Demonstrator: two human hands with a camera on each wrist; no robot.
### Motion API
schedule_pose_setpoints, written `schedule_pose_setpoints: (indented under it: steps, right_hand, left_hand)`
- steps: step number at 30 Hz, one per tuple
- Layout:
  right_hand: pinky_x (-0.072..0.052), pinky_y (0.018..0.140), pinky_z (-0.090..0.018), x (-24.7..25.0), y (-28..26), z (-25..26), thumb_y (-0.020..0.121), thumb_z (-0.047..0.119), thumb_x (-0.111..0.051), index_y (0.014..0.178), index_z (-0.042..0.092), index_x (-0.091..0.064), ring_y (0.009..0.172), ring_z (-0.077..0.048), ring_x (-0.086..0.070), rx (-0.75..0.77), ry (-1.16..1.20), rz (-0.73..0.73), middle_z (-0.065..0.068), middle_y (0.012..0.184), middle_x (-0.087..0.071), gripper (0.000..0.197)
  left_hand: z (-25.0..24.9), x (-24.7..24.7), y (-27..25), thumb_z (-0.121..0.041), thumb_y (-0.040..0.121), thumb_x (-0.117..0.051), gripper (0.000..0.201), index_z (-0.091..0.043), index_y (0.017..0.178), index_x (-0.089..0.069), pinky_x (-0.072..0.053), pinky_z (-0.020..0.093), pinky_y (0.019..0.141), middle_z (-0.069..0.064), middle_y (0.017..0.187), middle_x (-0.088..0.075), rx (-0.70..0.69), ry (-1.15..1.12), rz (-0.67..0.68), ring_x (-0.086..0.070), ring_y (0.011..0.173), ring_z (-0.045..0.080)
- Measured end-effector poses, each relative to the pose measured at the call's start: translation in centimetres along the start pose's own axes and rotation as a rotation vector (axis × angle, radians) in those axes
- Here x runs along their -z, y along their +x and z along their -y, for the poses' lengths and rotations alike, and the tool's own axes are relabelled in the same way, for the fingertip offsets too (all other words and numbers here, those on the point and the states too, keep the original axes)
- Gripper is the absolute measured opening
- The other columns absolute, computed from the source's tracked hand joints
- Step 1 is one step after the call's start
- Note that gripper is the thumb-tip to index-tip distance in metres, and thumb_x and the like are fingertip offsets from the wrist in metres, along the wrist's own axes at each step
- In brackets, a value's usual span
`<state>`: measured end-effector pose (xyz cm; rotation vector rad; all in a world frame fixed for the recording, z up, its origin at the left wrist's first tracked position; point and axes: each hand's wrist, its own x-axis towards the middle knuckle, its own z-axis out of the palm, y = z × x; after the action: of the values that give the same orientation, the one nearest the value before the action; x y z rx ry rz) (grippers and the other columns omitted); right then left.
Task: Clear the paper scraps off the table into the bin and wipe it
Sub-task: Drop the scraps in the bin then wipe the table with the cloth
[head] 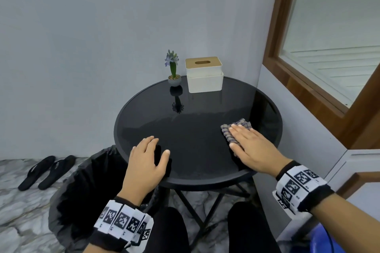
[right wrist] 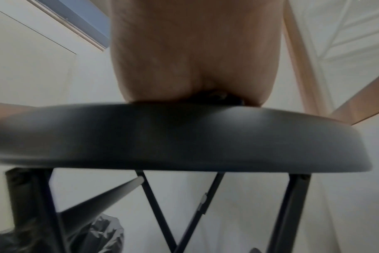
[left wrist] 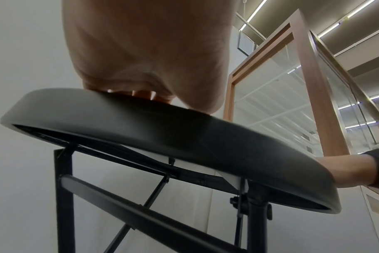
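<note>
The wiping step is being carried out: the cloth [head: 236,129] is being pressed flat under the right hand [head: 254,151], the empty left hand [head: 147,165] is being rested open on the worktop [head: 185,129], no scraps being visible, and the unwiped area ahead of both hands is judged next.

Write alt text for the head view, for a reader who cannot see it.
A right hand presses a checked cloth flat on a round black table while the left hand rests open near the front edge. A potted flower and tissue box stand at the back; a black-lined bin sits beside the table.
</note>
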<state>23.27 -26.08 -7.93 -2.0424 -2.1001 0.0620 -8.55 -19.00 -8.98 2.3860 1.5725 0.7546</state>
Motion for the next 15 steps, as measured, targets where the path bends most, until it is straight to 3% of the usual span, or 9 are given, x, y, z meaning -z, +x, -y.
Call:
schedule_pose_setpoints:
  steps: [4, 8, 11, 15]
  right_hand:
    - [-0.008, 0.12, -0.032, 0.7, 1.0, -2.8, 0.099, 0.045, -0.026, 0.152, 0.02, -0.021, 0.146, -0.008, -0.012, -0.072, 0.017, 0.021, 0.005, 0.16, -0.019, 0.059]
    - [-0.008, 0.12, -0.032, 0.7, 2.2, -4.5, 0.099, 0.045, -0.027, 0.152, 0.02, -0.021, 0.146, -0.01, -0.013, -0.122, 0.017, 0.017, 0.004, 0.16, -0.02, 0.058]
    - [-0.009, 0.12, -0.033, 0.8, 3.5, -5.9, 0.099, 0.045, -0.028, 0.152, 0.019, -0.022, 0.146, -0.011, -0.016, -0.144, 0.018, 0.006, 0.002, 0.159, -0.022, 0.059]
    - [-0.01, 0.12, -0.034, 1.0, 5.2, -7.8, 0.098, 0.046, -0.028, 0.151, 0.019, -0.022, 0.146, -0.013, -0.017, -0.168, 0.013, 0.007, 0.001, 0.159, -0.023, 0.06]
  left_hand:
    - [-1.7, -0.5, 0.9, -0.053, 0.092, -0.043, 0.063, -0.011, 0.139, -0.05, -0.023, 0.038, 0.118, 0.0, 0.147, -0.046, -0.031, -0.018, 0.008, -0.036, 0.139, 0.016]
    - [-3.0, -1.3, 1.6, -0.048, 0.094, -0.051, 0.059, -0.011, 0.14, -0.05, -0.027, 0.036, 0.117, 0.001, 0.146, -0.047, -0.048, -0.055, 0.013, -0.037, 0.139, 0.016]
    - [-3.6, -1.7, 1.8, -0.055, 0.091, -0.046, 0.066, -0.011, 0.14, -0.05, -0.026, 0.03, 0.115, 0.0, 0.146, -0.047, -0.051, -0.065, 0.022, -0.037, 0.138, 0.016]
    - [-4.1, -1.9, 1.8, -0.054, 0.092, -0.047, 0.064, -0.013, 0.141, -0.049, -0.028, 0.034, 0.116, -0.003, 0.147, -0.046, -0.051, -0.087, 0.028, -0.036, 0.138, 0.013]
